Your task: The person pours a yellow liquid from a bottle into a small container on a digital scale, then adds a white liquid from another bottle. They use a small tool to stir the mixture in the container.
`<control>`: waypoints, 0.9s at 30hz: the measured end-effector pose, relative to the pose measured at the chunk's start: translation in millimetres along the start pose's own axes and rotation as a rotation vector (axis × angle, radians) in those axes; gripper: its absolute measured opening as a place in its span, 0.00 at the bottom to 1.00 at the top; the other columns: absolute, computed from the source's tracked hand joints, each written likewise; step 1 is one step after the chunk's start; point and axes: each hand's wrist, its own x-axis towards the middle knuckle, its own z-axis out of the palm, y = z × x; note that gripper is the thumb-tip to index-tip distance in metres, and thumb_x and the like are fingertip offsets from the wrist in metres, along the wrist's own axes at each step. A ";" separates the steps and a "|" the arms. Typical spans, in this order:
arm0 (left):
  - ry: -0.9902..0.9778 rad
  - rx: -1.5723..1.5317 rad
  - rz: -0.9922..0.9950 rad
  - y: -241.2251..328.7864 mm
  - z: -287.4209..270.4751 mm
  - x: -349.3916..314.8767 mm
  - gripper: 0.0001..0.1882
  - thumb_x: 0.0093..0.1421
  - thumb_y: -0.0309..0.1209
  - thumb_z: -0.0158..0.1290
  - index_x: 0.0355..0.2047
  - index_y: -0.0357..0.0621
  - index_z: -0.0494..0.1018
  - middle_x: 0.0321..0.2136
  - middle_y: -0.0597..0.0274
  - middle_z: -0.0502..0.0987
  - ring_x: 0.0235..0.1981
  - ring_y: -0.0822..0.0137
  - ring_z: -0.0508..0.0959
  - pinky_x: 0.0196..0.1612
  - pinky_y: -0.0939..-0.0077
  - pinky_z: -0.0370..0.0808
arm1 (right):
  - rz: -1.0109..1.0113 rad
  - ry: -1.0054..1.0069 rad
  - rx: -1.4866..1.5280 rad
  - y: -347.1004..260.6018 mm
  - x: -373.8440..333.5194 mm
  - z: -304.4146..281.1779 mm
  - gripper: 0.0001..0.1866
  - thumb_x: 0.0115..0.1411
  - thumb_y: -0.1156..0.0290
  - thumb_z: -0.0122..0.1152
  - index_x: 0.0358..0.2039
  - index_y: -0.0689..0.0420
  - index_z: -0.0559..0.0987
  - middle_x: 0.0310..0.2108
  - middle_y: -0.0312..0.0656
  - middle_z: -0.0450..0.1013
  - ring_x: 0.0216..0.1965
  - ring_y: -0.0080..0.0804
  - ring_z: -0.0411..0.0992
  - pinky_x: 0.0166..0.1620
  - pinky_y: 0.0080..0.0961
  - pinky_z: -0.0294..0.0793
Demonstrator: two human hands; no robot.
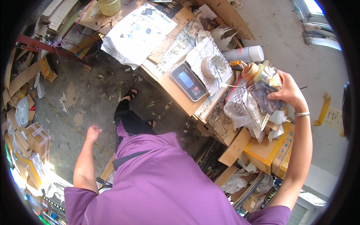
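Note:
My right hand (287, 92) is wrapped round a stained squeeze bottle (264, 84) with a yellow-brown neck. The bottle leans with its neck toward a small round cup (216, 67), apart from it. A thin stick stands in the cup, which rests on a crumpled paper sheet (195, 56). Beside the cup is a digital scale (186, 84) with a lit blue screen. My left hand (93, 133) hangs away from the bench over the floor, fingers curled, with nothing visible in it.
A white cylindrical bottle (247, 54) lies behind the cup, near nozzle bottles (225, 37). Stained paper (138, 33) covers the bench's left part. Plastic bags (238, 108) and a cardboard box (268, 150) crowd the right side. More cardboard boxes (37, 140) stand at far left.

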 end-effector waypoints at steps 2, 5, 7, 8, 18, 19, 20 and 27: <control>0.005 0.015 0.007 -6.1 1.2 2.4 0.23 0.55 0.29 0.61 0.49 0.30 0.73 0.40 0.47 0.82 0.43 0.59 0.81 0.49 0.68 0.75 | -0.008 -0.019 0.106 6.2 0.6 2.9 0.27 0.35 0.74 0.75 0.39 0.64 0.76 0.34 0.33 0.75 0.36 0.20 0.69 0.46 0.23 0.73; -0.005 -0.046 -0.008 -8.7 2.6 5.5 0.23 0.55 0.29 0.61 0.49 0.29 0.73 0.41 0.47 0.82 0.43 0.59 0.81 0.49 0.68 0.76 | -0.009 -0.052 0.175 16.2 1.8 5.0 0.31 0.35 0.72 0.78 0.42 0.65 0.76 0.36 0.34 0.75 0.38 0.21 0.70 0.48 0.23 0.72; -0.005 -0.052 -0.008 -4.2 2.7 3.4 0.23 0.55 0.28 0.61 0.50 0.29 0.72 0.41 0.47 0.82 0.43 0.59 0.81 0.48 0.68 0.76 | -0.001 -0.073 0.229 17.1 1.6 7.4 0.33 0.35 0.70 0.79 0.44 0.66 0.75 0.38 0.35 0.75 0.39 0.22 0.70 0.49 0.23 0.73; -0.005 -0.055 -0.008 -2.1 2.5 2.3 0.23 0.55 0.28 0.61 0.50 0.29 0.72 0.41 0.47 0.82 0.43 0.59 0.81 0.48 0.68 0.76 | 0.003 -0.084 0.256 17.4 1.3 8.7 0.35 0.35 0.70 0.80 0.44 0.66 0.75 0.38 0.35 0.75 0.39 0.22 0.71 0.49 0.23 0.73; -0.007 -0.030 -0.009 0.9 1.0 -5.6 0.23 0.55 0.29 0.61 0.49 0.30 0.72 0.41 0.47 0.81 0.43 0.59 0.81 0.48 0.68 0.76 | 0.036 -0.102 0.415 25.8 -0.6 17.9 0.38 0.36 0.66 0.82 0.48 0.66 0.75 0.40 0.36 0.75 0.41 0.22 0.71 0.50 0.23 0.72; -0.006 -0.016 -0.006 -1.7 1.7 -4.2 0.23 0.55 0.29 0.61 0.49 0.30 0.73 0.41 0.47 0.81 0.43 0.59 0.81 0.49 0.68 0.76 | 0.040 -0.102 0.417 27.7 -0.5 19.2 0.38 0.36 0.66 0.82 0.48 0.66 0.75 0.40 0.36 0.75 0.40 0.22 0.71 0.50 0.23 0.72; -0.004 -0.003 -0.003 -3.4 2.0 -3.5 0.23 0.55 0.29 0.62 0.49 0.30 0.73 0.41 0.47 0.81 0.44 0.59 0.81 0.49 0.68 0.76 | 0.043 -0.102 0.419 29.5 -0.1 20.4 0.38 0.36 0.65 0.82 0.48 0.66 0.75 0.40 0.36 0.75 0.40 0.22 0.71 0.50 0.23 0.72; -0.018 -0.023 -0.013 -14.6 4.1 -0.8 0.23 0.55 0.30 0.61 0.49 0.30 0.73 0.42 0.46 0.81 0.45 0.58 0.81 0.50 0.67 0.75 | 0.048 -0.092 0.413 33.5 5.1 26.0 0.38 0.36 0.65 0.82 0.48 0.66 0.75 0.40 0.36 0.75 0.40 0.22 0.71 0.50 0.23 0.71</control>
